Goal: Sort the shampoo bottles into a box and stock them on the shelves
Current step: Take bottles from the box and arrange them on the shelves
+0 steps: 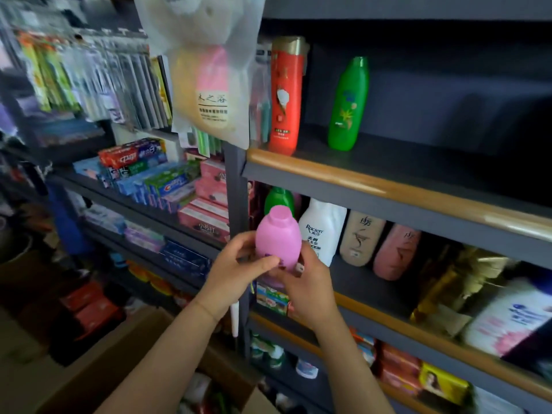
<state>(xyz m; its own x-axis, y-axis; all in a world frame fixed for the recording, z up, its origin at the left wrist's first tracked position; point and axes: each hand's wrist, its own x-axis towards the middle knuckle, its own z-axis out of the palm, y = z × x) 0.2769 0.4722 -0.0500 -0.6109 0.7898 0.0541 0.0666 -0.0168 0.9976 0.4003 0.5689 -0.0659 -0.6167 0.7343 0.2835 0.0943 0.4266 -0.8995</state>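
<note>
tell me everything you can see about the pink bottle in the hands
The pink bottle is a rounded, egg-shaped container of matte, opaque plastic, with a short, wide pink cap on top. It is upright, tilted slightly, held in the air before the middle shelf. A purple patch, maybe a label, shows low on its front, mostly covered. The left hand grips it from the left, thumb across the lower front; the right hand holds its lower right side. Its base is hidden.

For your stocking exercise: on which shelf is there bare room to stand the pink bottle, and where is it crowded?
Free: the upper shelf, right of the green bottle, is bare to the frame edge. A narrower gap lies between that and the red bottle. Crowded: the shelf below, where the white bottle, beige bottle and rose bottle stand packed together.
</note>
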